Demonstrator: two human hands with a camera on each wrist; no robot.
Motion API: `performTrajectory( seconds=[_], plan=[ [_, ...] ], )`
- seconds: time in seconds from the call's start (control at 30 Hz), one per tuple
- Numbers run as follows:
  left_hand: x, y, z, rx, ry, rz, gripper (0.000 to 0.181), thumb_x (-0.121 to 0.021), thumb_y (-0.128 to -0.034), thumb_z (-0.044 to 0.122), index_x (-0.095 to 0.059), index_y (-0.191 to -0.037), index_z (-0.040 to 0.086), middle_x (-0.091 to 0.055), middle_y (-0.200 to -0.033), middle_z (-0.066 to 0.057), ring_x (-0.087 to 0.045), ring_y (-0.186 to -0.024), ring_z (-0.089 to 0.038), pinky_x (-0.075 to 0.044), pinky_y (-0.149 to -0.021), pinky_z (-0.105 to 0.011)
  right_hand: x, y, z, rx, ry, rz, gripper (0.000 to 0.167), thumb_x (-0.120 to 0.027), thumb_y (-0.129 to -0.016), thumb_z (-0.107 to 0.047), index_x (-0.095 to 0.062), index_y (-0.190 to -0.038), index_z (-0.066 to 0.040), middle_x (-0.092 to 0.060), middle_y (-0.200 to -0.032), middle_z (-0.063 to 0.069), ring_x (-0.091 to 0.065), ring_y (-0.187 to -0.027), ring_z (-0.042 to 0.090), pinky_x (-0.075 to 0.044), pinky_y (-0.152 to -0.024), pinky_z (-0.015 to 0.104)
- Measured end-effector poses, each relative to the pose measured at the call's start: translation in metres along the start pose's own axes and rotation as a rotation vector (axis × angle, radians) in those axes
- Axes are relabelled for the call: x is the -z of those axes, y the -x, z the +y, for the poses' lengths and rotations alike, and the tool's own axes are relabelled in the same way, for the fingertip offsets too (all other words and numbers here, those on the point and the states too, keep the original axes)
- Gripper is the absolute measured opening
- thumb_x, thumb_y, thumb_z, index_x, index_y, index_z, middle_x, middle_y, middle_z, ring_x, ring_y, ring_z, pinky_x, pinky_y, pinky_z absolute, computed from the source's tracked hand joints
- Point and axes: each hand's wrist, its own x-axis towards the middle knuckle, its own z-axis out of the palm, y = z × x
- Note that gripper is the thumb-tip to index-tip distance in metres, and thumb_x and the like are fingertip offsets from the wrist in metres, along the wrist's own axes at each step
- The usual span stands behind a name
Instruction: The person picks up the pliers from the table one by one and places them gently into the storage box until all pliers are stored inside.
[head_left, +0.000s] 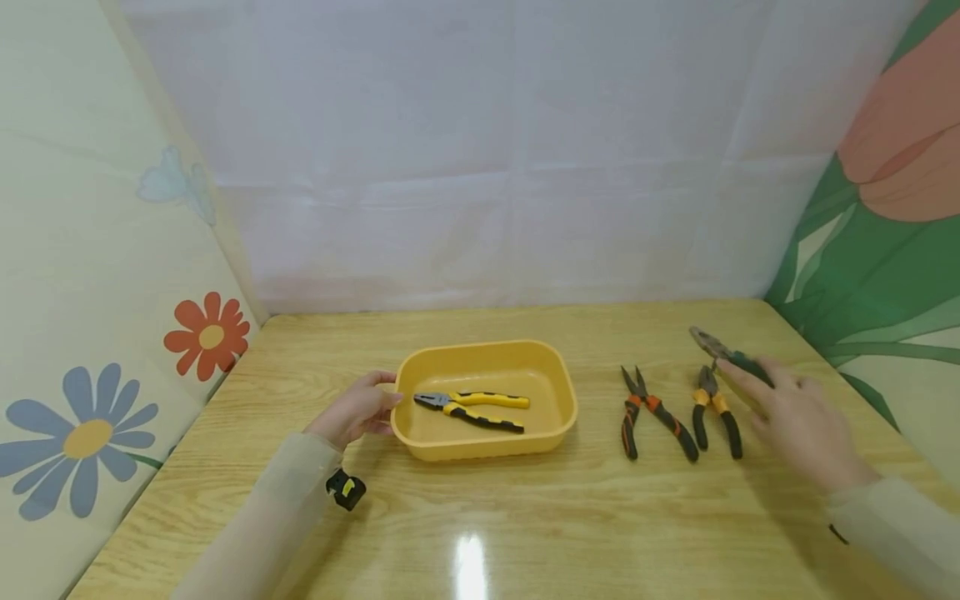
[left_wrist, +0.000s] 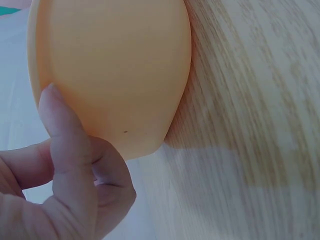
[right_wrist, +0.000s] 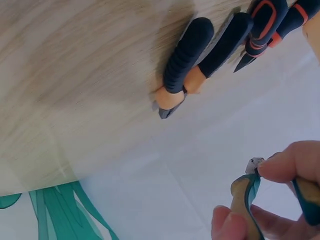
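My left hand (head_left: pixel 363 412) grips the left end of a yellow plastic basin (head_left: pixel 483 450). In the left wrist view the thumb lies against the basin's rim, with the other fingers bent outside it. Pliers with yellow-and-black handles (head_left: pixel 487 400) lie inside the basin. My right hand (head_left: pixel 806 425) holds pliers with green-and-tan handles (right_wrist: pixel 243 200) above the table, their metal head (head_left: pixel 708 340) pointing to the far left. Just left of that hand lie pliers with orange-and-black handles (head_left: pixel 716 412). Beside them, long-nose pliers with red-and-black handles (head_left: pixel 656 417) rest with handles spread.
The wood-grain table (head_left: pixel 525 525) bears everything. A white cloth (head_left: pixel 487 167) hangs behind it, with flower-printed panels (head_left: pixel 82 442) at the sides. A small black-and-yellow device (head_left: pixel 346 489) is at the left wrist.
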Motion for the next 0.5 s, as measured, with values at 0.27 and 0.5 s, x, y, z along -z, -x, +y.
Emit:
performTrajectory(
  seconds=[0.27,0.5],
  plan=[
    [-0.001,-0.001,0.000,0.002,-0.001,0.004,0.046,-0.046,-0.1012,0.005,-0.028,-0.143,-0.002,-0.060,-0.092,-0.013,-0.059,-0.069,-0.016,-0.051,-0.054,-0.025,0.001,-0.004,-0.013,0.058,-0.008,0.047,0.106,-0.087,-0.053,0.007,-0.043,-0.146,-0.021,-0.046,-0.122,0.033,-0.047,-0.060,0.042,-0.038,-0.040,0.043],
    [-0.001,-0.001,0.000,-0.002,0.005,0.001,0.046,-0.046,-0.1010,0.004,-0.028,-0.143,-0.003,-0.060,-0.090,-0.013,-0.058,-0.069,-0.015,-0.051,-0.054,-0.024,0.003,-0.011,-0.024,0.086,-0.037,0.080,0.096,-0.086,-0.053,0.008,-0.050,-0.139,-0.018,-0.048,-0.121,0.032,-0.048,-0.061,0.043,-0.039,-0.039,0.043]
  ],
)
